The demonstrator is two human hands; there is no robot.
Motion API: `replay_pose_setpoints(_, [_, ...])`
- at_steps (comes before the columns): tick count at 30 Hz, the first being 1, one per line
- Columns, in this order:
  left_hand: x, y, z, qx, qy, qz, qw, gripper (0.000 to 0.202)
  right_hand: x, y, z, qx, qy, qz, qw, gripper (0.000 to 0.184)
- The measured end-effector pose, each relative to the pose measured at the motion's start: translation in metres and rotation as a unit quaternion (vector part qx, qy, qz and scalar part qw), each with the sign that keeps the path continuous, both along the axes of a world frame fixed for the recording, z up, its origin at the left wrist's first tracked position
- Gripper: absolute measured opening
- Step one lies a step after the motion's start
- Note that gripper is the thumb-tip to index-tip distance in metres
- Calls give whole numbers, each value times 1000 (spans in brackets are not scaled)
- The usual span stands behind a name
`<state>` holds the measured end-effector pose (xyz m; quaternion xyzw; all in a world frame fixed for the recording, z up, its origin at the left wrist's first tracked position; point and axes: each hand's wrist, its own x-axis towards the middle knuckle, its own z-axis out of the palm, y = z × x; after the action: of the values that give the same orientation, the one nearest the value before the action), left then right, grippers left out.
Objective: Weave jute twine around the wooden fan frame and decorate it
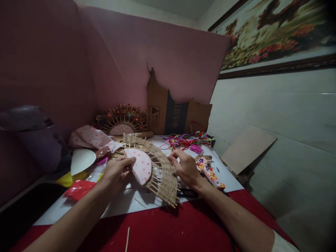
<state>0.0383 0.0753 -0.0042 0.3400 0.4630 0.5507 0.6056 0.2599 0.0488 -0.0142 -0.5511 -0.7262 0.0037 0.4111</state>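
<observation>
A handmade fan (168, 175) is held tilted above the table, with thin wooden sticks spreading from a half-round base and a band of woven twine near their outer ends. White cloth with pinkish-red dots (141, 164) covers the base. My left hand (119, 171) pinches the base's straight edge, thumb on top of the cloth. At the woven band's outer edge, my right hand (185, 167) has its fingers closed on the twine; whether a loose strand is between the fingertips is hidden.
Behind stands another fan (120, 122) with coloured flowers, beside a cut cardboard sheet (160, 112). Coloured pipe cleaners (183, 140) lie heaped at the back. A flower-patterned cloth piece (210, 171) rests right. Red packet (78, 190) and pale half-disc (82, 161) lie left; a loose stick (127, 239) lies in front.
</observation>
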Motion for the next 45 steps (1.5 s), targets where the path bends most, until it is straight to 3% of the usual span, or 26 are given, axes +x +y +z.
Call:
replay_pose_setpoints(4, [-12,0,12,36,-44,89,994,6,8,8,6,36,207,-46,977,33])
replay_pose_setpoints(7, [-16,-4,22,69,-87,93,989,13,14,17,3,30,319,-25,947,41])
replay_pose_setpoints(12, [-13,-14,25,97,-131,18,986,23,16,25,-3,-71,419,73,902,48])
replay_pose_setpoints(17, [-5,-22,16,70,-107,-74,989,30,16,20,12,-100,506,147,844,36])
replay_pose_setpoints(22, [1,-32,14,66,-77,-171,980,34,23,6,36,-231,473,272,806,66])
replay_pose_setpoints(25, [4,-36,13,81,-57,-211,972,34,28,-1,44,-270,460,320,783,67])
replay_pose_setpoints(27, [6,-37,12,81,-43,-230,969,35,31,-2,47,-272,458,314,786,59])
replay_pose_setpoints(31, [9,-40,13,74,-15,-275,959,36,34,-1,47,-257,438,266,819,36])
replay_pose_setpoints(34, [10,-45,19,49,12,-267,962,32,30,-2,45,-261,420,258,830,25])
replay_pose_setpoints(38, [11,-50,26,12,6,-203,979,23,21,-6,39,-289,406,277,821,21])
replay_pose_setpoints(45, [11,-43,16,13,42,-227,973,29,15,-7,34,-343,377,288,811,17])
